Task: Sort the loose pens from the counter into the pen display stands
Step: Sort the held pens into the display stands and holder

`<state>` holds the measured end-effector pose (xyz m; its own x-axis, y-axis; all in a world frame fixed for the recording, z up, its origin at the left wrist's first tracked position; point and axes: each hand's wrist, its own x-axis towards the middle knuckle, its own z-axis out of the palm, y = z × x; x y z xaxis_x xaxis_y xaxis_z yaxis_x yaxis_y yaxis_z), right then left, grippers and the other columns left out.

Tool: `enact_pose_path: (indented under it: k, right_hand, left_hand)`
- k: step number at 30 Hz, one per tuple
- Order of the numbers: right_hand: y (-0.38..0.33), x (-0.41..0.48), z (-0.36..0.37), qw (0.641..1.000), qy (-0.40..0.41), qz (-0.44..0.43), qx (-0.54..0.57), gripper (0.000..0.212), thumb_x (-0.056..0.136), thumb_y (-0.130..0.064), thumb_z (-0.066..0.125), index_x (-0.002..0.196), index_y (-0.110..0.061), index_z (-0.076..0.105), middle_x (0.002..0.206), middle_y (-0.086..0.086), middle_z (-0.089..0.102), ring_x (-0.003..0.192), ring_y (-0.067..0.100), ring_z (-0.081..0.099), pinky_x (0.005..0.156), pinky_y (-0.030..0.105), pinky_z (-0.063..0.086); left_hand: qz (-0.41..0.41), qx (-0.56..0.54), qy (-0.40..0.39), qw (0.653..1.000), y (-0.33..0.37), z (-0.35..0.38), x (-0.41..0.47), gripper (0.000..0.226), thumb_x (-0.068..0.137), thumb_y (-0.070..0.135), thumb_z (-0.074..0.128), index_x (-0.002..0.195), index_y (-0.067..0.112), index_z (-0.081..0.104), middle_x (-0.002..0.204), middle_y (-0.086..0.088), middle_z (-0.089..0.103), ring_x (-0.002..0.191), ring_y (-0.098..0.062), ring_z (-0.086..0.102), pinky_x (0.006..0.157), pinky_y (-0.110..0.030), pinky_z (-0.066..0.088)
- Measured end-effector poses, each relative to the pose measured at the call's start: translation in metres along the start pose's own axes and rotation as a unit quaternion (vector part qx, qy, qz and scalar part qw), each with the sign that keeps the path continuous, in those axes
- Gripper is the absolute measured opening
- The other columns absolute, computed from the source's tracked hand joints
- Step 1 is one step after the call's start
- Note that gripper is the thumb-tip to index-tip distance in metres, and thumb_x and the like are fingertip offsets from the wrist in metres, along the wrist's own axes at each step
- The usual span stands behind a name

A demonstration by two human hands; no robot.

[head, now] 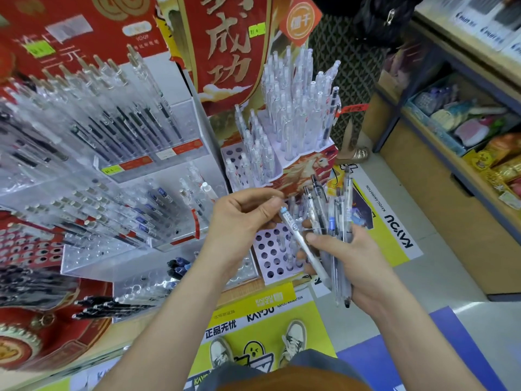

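Note:
My right hand point(356, 266) grips a bunch of several loose pens point(335, 218), their tops fanned upward. My left hand point(239, 221) pinches the top of one white pen point(303, 244) that slants down across the bunch. Both hands hover above a white display stand with round holes point(267, 252), which has a few pens in it. Behind it stands a taller stand point(293, 108) crowded with clear-capped pens. To the left, clear acrylic tiered stands point(98, 128) hold rows of dark pens.
Red cardboard banners point(225, 46) rise behind the stands. Black pens point(112, 306) lie in a low tray at the left front. A wooden shelf unit point(451, 170) with goods stands on the right. Another person's sandalled foot point(355, 153) is on the floor beyond the stand.

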<state>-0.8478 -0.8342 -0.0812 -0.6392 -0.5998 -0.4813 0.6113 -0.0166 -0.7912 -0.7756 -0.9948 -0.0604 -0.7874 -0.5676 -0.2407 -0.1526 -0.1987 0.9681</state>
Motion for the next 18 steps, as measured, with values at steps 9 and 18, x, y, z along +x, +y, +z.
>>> enact_pose_path:
  k: [9, 18]
  right_hand:
    - [-0.010, 0.009, -0.018, 0.997, 0.070, -0.025, -0.033, 0.010, 0.089, -0.001, 0.063, 0.099, 0.000, 0.062, 0.075, 0.006, 0.072, 0.059, 0.020, 0.068, 0.047, 0.029, 0.055]
    - [-0.008, 0.014, -0.022, 0.996, 0.071, -0.036, -0.040, 0.018, 0.087, -0.011, 0.065, 0.101, -0.002, 0.060, 0.074, 0.007, 0.073, 0.074, 0.028, 0.074, 0.053, 0.030, 0.056]
  left_hand:
    - [0.138, -0.012, 0.179, 0.974, 0.003, -0.005, -0.002, 0.019, 0.086, 0.005, 0.064, 0.083, 0.021, 0.072, 0.073, 0.009, 0.070, 0.072, -0.013, 0.062, 0.076, -0.029, 0.055]
    - [0.205, 0.073, 0.214, 0.952, -0.001, -0.002, -0.005, 0.021, 0.088, 0.005, 0.065, 0.086, 0.026, 0.069, 0.075, 0.013, 0.068, 0.074, -0.007, 0.061, 0.072, -0.021, 0.050]
